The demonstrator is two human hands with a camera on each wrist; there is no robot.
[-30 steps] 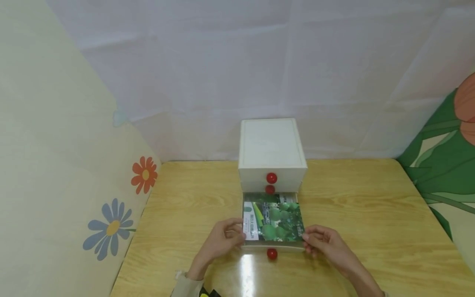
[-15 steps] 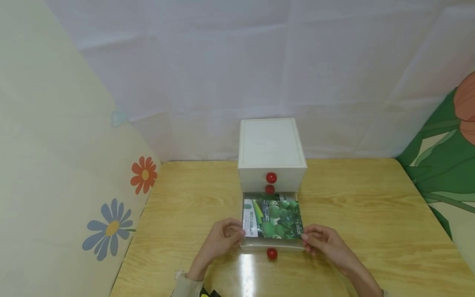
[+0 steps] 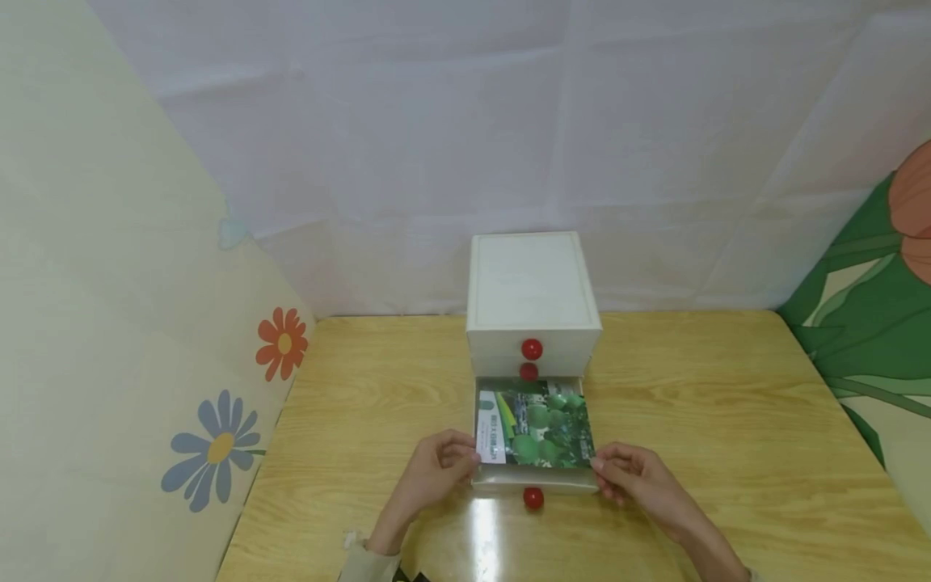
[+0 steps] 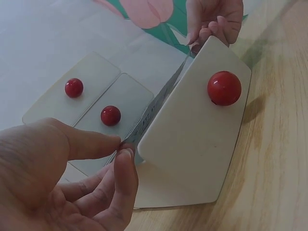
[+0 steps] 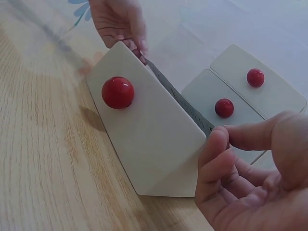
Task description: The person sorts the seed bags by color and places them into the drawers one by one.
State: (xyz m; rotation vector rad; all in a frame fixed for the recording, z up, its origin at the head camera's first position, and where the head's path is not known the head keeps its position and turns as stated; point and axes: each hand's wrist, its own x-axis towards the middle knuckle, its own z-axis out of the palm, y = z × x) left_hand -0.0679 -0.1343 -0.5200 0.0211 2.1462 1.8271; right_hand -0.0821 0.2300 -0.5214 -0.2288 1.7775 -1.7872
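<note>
A thin, flat green packet [image 3: 541,428], printed with round green fruit and a white text strip at its left end, lies level over the pulled-out bottom drawer [image 3: 534,478]. My left hand [image 3: 440,467] pinches its near left corner between thumb and forefinger, as the left wrist view shows close up. At the opposite end, my right hand [image 3: 640,478] pinches the near right corner the same way. Seen edge-on in the right wrist view, the packet [image 5: 180,101] sits just behind the drawer front [image 5: 149,130]. Both hands stay beside the drawer's front corners.
The white drawer cabinet [image 3: 534,283] stands behind the hands, its two upper drawers pushed in. Each drawer has a red round knob [image 3: 533,498]. The wooden table [image 3: 349,388] extends on both sides, with a white cloth [image 3: 407,162] hanging behind.
Over the last second the packet has shifted slightly away from me, baring more of the drawer's front part. Both hands keep their pinch on it and have barely moved.
</note>
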